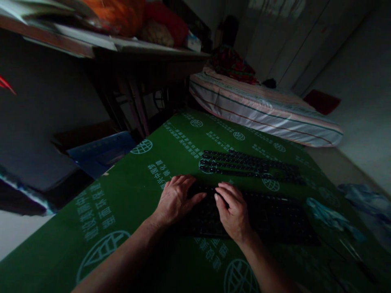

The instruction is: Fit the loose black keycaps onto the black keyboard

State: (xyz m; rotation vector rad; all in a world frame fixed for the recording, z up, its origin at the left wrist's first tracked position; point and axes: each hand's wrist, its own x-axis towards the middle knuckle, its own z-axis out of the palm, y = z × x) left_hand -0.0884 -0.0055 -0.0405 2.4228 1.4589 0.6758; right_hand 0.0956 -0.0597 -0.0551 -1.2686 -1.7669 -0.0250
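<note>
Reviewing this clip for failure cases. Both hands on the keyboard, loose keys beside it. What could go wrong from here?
1. The rows of loose keycaps lie close behind the keyboard base; a sweep of the right hand could scatter them.
2. The light is very dim, so the left hand may misplace or mis-seat small parts.
3. The blue cloth lies at the keyboard's right end and could snag or hide a cap.

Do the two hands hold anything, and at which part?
Nothing is gripped. The left hand and right hand rest flat, fingers down, on the left end of the dark flat keyboard.
</note>
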